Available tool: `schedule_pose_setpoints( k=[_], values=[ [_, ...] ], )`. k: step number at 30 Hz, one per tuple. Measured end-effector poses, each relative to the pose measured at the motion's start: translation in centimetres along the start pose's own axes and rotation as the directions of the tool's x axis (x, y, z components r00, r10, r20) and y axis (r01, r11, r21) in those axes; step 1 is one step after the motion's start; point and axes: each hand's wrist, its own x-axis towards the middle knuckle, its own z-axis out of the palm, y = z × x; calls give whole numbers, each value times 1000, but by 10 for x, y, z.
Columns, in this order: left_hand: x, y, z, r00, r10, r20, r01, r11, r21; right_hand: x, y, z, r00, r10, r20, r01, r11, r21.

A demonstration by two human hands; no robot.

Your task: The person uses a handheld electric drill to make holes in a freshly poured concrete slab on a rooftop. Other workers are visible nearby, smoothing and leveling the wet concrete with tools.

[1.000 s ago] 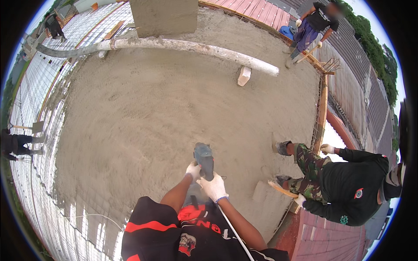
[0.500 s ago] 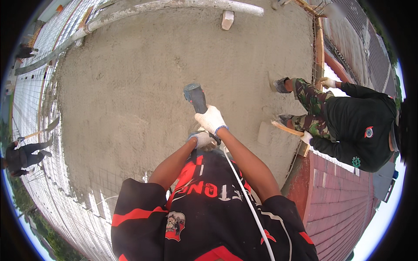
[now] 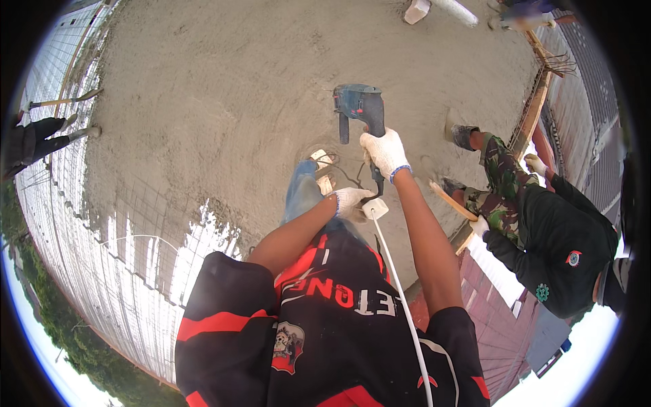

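Observation:
My gloved right hand (image 3: 384, 152) grips the handle of a blue-and-black power tool (image 3: 356, 100), raised in front of me. Its black cable (image 3: 380, 188) runs down to a white socket (image 3: 375, 209) on a white cord (image 3: 400, 285) that trails along my shirt. Beside the socket my gloved left hand (image 3: 349, 203) is curled near the cable; what its fingers grip is hidden. Below the tool, my jeans (image 3: 302, 190) and pale-coated boots (image 3: 321, 160) stand in wet concrete (image 3: 224, 115).
A co-worker (image 3: 549, 237) holding a wooden handle stands close right, by timber edging (image 3: 540, 95). Another, with a shovel, stands left on wire mesh (image 3: 81, 224). A person (image 3: 536, 13) stands top right, near a white pipe (image 3: 458, 10) and pale block (image 3: 417, 10).
My right hand has lifted the tool upward and right, turning it sideways. My left hand has moved away from the tool to the socket. The view has shifted, cutting off most of the pipe.

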Motion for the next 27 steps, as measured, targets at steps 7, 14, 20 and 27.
schedule_pose_setpoints(
  k=[7, 14, 20, 27],
  values=[
    [-184, -9, 42, 793, 599, -116, 67, 103, 992, -6, 16, -1, 1000, -7, 17, 8, 998, -64],
    [-317, -59, 177, 397, 305, 866, -778, -388, 493, -1, 27, 6, 998, -50, 45, 57, 982, -181],
    [-297, -68, 261, 288, -254, 923, -957, -62, 282, 9, 34, 2, 992, -93, 80, 106, 979, -172],
    [-301, -103, 389, -157, -340, 927, -968, -135, -213, 27, 28, -27, 990, -89, 106, 109, 973, -205]
  ],
)
